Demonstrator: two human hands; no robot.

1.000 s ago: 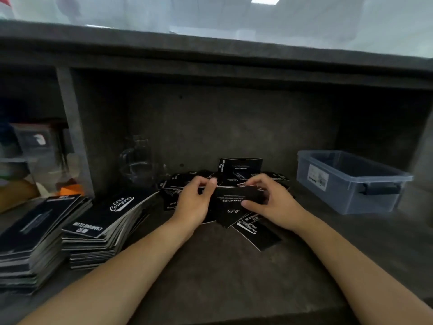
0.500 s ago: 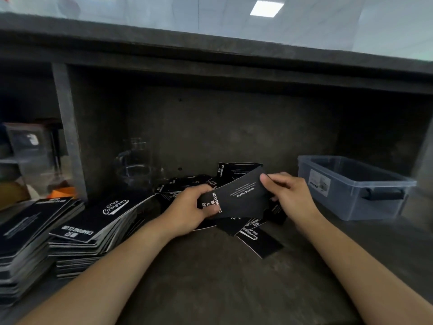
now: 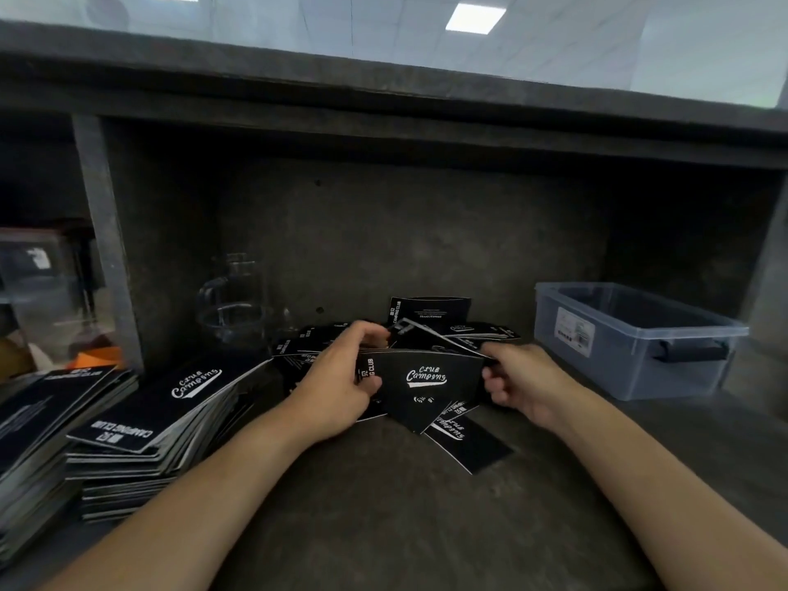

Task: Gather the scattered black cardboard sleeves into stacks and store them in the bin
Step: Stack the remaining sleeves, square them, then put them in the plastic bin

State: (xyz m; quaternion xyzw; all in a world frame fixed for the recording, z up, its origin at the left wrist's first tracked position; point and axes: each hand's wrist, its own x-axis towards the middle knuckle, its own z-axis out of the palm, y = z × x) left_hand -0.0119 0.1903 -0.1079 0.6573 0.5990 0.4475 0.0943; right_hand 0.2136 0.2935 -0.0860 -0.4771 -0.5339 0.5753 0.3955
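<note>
- Clearly mid-gathering: my left hand [image 3: 337, 381] and right hand [image 3: 526, 379] gripped the sleeves [image 3: 426, 375], fingers [image 3: 366, 332] curled round their ends.
- Next, I judged, they needed squaring before the bin [image 3: 631, 368].

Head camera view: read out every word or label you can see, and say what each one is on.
"Club Camping": held sleeve, facing the camera.
"Club Camping" and "CAMPING CLUB": top of the near stack, the second upside down.
"CAMPING CLUB": upright sleeve at the back; its fine print is too small to read.
The bin label: too small to read.
</note>
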